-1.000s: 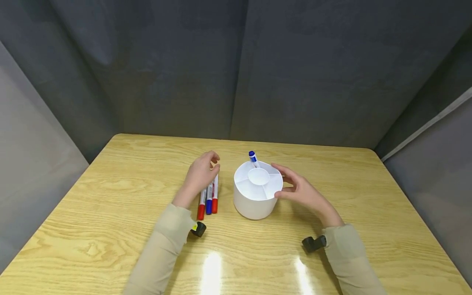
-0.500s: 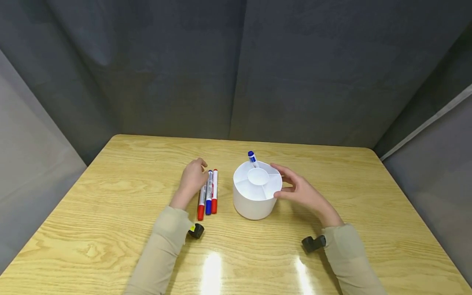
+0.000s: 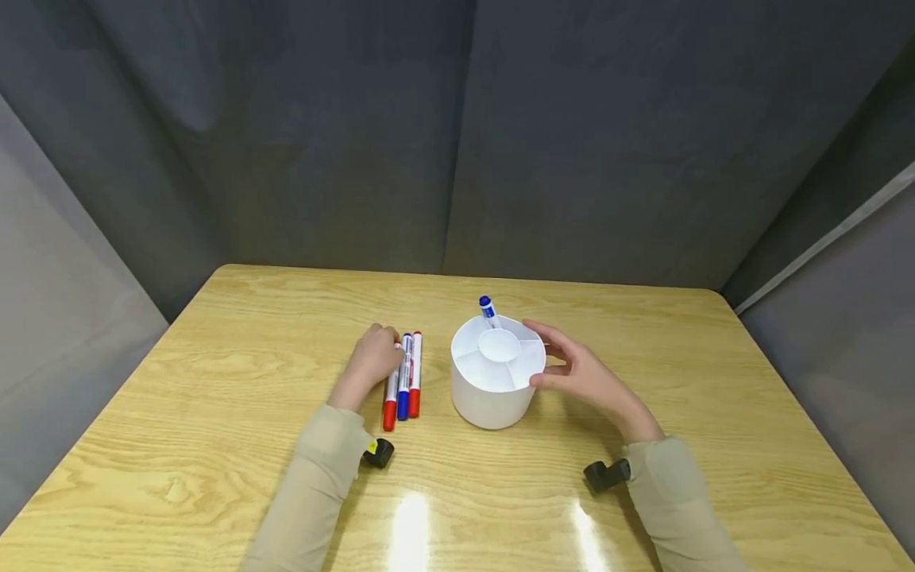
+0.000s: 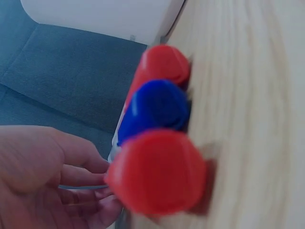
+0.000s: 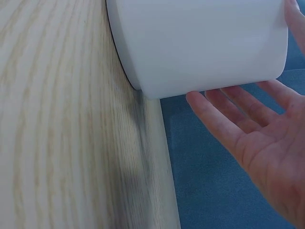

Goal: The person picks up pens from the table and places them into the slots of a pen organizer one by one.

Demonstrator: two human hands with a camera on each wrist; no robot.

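Three markers lie side by side on the wooden table (image 3: pixel 214 397): a red one (image 3: pixel 389 397), a blue one (image 3: pixel 404 389) and a second red one (image 3: pixel 415 381). My left hand (image 3: pixel 373 359) rests at the far end of the leftmost red marker (image 4: pixel 157 171), fingers curled against its barrel. A white round holder (image 3: pixel 493 393) with several compartments stands to the right, and a blue-capped marker (image 3: pixel 488 308) is upright in its back compartment. My right hand (image 3: pixel 568 367) lies against the holder's right wall (image 5: pixel 200 43), fingers (image 5: pixel 228 119) straight and spread.
Grey fabric walls close in the table at the back and on both sides. A small black wrist camera sits under each sleeve (image 3: pixel 379 453) (image 3: pixel 606 474). Bare tabletop surrounds the holder and markers.
My left hand came down from above the markers and moved left onto the far end of the leftmost red marker. The right hand and holder stayed put.
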